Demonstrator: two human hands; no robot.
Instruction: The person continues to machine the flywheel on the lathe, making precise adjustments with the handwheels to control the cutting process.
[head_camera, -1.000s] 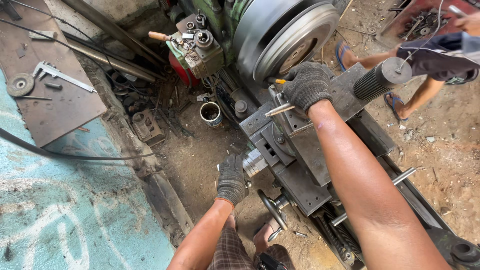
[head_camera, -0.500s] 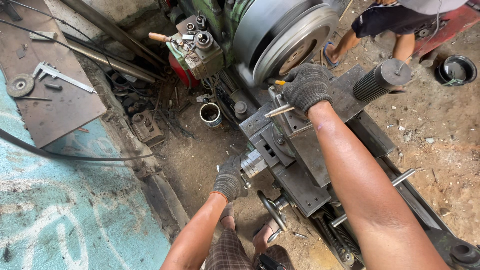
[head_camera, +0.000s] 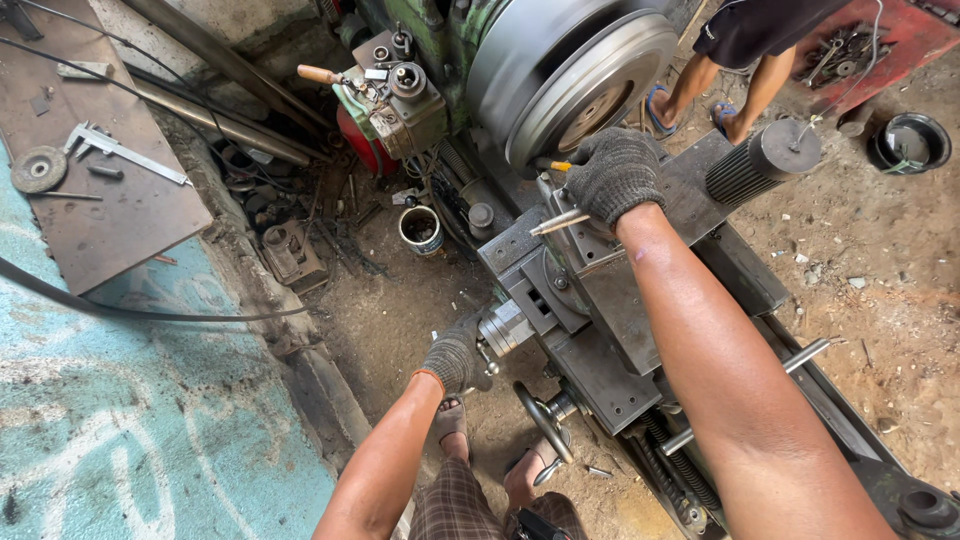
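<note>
The left hand (head_camera: 452, 357), in a grey knit glove, is closed around the small crank handle (head_camera: 492, 352) beside the silver dial (head_camera: 508, 327) of the lathe's cross-slide (head_camera: 545, 300). Half a second ago it sat just as low on that dial, and 1 second ago a little higher, so the hand has been turning the handle, which likely means the feed is being adjusted in small steps. The right hand (head_camera: 612, 175), also gloved, rests on top of the tool post close to the large grey faceplate (head_camera: 590, 85); its fingers curl around a thin metal rod (head_camera: 558, 222) with a yellow-tipped piece (head_camera: 558, 166) poking out near the plate. That hand has hardly shifted across the 3 pictures. The faceplate's rim looks blurred, so it is probably spinning.

Below the dial, a black handwheel (head_camera: 532, 423) hangs untouched on the carriage apron. A small tin can (head_camera: 421, 229) stands on the dirt floor left of the machine. On the rusty metal surface (head_camera: 140, 215) at the upper left lie a caliper (head_camera: 122, 150) and a grinding disc (head_camera: 38, 168). Another person's legs (head_camera: 735, 85) in sandals have moved to stand behind the lathe, well clear of both hands.
</note>
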